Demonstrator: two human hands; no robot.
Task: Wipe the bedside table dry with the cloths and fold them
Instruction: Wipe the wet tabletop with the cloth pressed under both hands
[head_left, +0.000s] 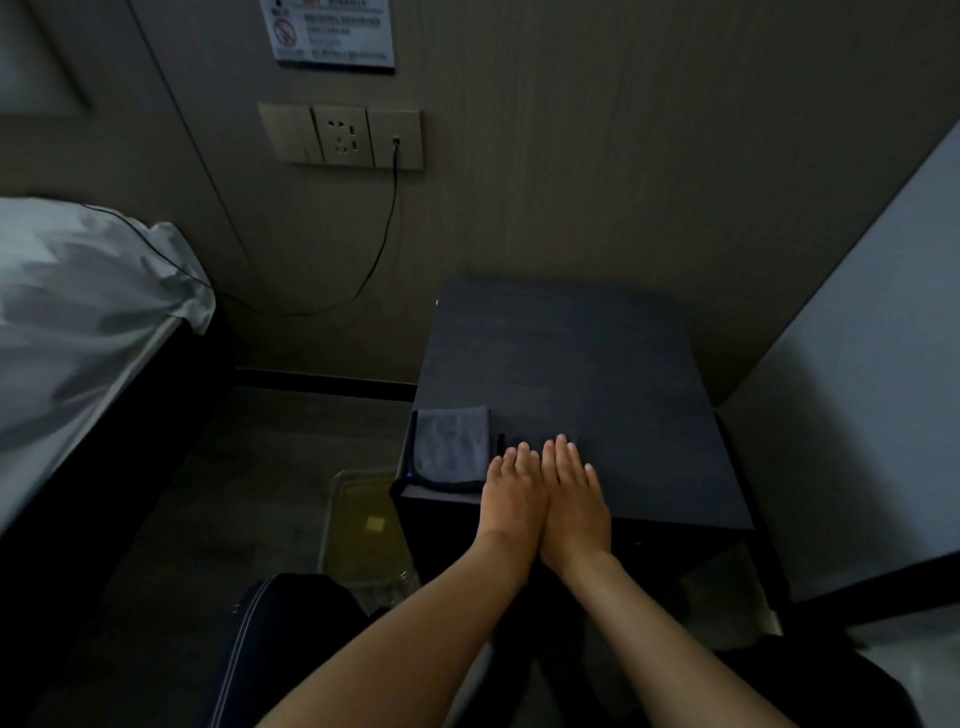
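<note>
In the head view, the left hand (514, 493) and right hand (574, 493) lay flat, fingers straight, side by side at the table's (597, 364) near edge, holding nothing. A folded grey cloth (451, 449) sat at the near-left corner. Whether another cloth lay beneath the palms was unclear; pressing evenly would probably flatten a fold.

Bedside table (597, 364) top matt, dark, smooth under my flat fingers (563, 457). Folded cloth (451, 447) at its near left corner: grey, nubbly microfibre look, stitched dark edging. Bed sheet (78, 312) white, crumpled fabric.
</note>
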